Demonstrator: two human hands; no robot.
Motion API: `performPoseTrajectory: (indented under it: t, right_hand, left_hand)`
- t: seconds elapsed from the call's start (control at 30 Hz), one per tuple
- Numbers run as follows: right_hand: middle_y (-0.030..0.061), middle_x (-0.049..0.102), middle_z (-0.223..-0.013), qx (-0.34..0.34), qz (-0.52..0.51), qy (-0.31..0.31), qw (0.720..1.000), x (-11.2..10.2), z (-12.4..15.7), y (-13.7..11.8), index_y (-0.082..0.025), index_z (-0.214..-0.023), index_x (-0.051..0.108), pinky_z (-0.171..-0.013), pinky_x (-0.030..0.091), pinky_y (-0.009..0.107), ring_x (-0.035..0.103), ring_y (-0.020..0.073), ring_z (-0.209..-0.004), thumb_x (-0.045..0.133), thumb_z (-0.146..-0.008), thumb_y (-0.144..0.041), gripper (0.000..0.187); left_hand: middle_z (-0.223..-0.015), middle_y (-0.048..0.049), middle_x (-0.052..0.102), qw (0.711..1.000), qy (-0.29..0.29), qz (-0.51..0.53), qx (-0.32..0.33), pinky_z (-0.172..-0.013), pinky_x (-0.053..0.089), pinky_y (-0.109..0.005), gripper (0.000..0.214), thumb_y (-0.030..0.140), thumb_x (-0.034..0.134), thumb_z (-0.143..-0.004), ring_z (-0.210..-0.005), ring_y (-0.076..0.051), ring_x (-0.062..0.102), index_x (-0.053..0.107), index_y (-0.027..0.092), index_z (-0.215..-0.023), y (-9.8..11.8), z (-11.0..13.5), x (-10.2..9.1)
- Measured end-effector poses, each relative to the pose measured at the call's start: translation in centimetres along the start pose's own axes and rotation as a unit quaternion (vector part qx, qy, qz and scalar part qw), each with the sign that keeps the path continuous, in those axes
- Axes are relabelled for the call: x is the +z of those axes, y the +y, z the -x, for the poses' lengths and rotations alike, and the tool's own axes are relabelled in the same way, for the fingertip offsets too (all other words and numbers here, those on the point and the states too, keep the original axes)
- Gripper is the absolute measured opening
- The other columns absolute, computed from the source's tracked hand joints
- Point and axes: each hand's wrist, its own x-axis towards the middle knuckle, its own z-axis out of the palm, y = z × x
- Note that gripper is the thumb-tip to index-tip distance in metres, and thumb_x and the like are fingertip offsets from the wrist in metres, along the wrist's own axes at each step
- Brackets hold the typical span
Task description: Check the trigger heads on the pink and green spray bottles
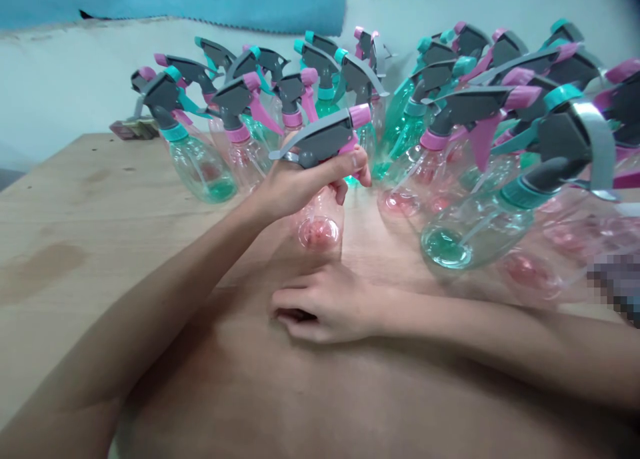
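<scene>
My left hand (300,185) is wrapped round the neck of a clear pink spray bottle (320,229), just under its grey trigger head with a pink nozzle (325,139). The bottle stands upright on the wooden table (75,245). My right hand (325,305) rests on the table just in front of the bottle's base, fingers curled loosely and pointing left, holding nothing that I can see.
Several spray bottles with grey heads crowd the back and right of the table, some teal (200,165), some pink (415,185), one large teal bottle (475,232) close on the right. A pale wall runs behind. A blurred patch (617,285) sits at the right edge.
</scene>
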Motion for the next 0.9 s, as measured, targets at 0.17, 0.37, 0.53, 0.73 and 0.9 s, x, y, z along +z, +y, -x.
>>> performPoseTrajectory:
  t: [0.17, 0.37, 0.53, 0.73, 0.9]
  right_hand:
    - [0.0010, 0.074, -0.086, -0.007, 0.002, 0.003, 1.000, 0.05, -0.02, 0.01, -0.020, -0.098, 0.070, -0.064, 0.036, 0.030, 0.060, 0.0141, -0.072, 0.053, -0.099, -0.023, 0.017]
    - [0.0013, 0.074, -0.087, -0.011, -0.006, 0.000, 1.000, 0.06, -0.04, 0.01, -0.020, -0.099, 0.070, -0.064, 0.037, 0.029, 0.060, 0.0142, -0.073, 0.054, -0.099, -0.022, 0.016]
    - [0.0016, 0.075, -0.087, -0.001, -0.004, -0.006, 1.000, 0.13, -0.02, 0.04, -0.020, -0.100, 0.070, -0.063, 0.037, 0.028, 0.060, 0.0145, -0.072, 0.055, -0.098, -0.023, 0.016]
    - [0.0016, 0.074, -0.087, -0.002, -0.002, -0.012, 1.000, 0.05, -0.08, 0.02, -0.020, -0.100, 0.070, -0.064, 0.037, 0.029, 0.060, 0.0143, -0.073, 0.054, -0.098, -0.023, 0.016]
    - [0.0018, 0.074, -0.088, -0.001, -0.003, -0.018, 1.000, -0.05, -0.10, -0.05, -0.020, -0.100, 0.070, -0.063, 0.036, 0.029, 0.060, 0.0139, -0.072, 0.053, -0.099, -0.023, 0.016]
  left_hand:
    - [-0.086, -0.0103, 0.076, 1.000, -0.009, 0.016, 0.013, -0.060, 0.060, -0.030, 0.033, 0.047, 0.084, -0.085, -0.076, -0.021, 0.074, 0.069, 0.019, -0.079, 0.17, -0.07, 0.02]
    - [-0.085, -0.0088, 0.076, 1.000, -0.020, 0.012, 0.013, -0.060, 0.059, -0.028, 0.026, 0.041, 0.080, -0.089, -0.069, -0.016, 0.069, 0.069, 0.018, -0.082, -0.08, -0.07, -0.27]
    - [-0.085, -0.0081, 0.076, 1.000, -0.018, 0.012, 0.020, -0.059, 0.058, -0.026, 0.028, 0.041, 0.080, -0.089, -0.067, -0.015, 0.068, 0.068, 0.017, -0.084, -0.02, -0.05, -0.19]
    - [-0.086, -0.0089, 0.077, 1.000, -0.015, 0.010, 0.018, -0.060, 0.059, -0.027, 0.028, 0.041, 0.080, -0.090, -0.067, -0.015, 0.069, 0.067, 0.017, -0.085, -0.19, -0.01, -0.23]
    - [-0.088, -0.0092, 0.078, 1.000, -0.013, 0.007, 0.015, -0.060, 0.060, -0.028, 0.025, 0.041, 0.080, -0.089, -0.071, -0.017, 0.072, 0.069, 0.019, -0.085, -0.09, 0.03, -0.23]
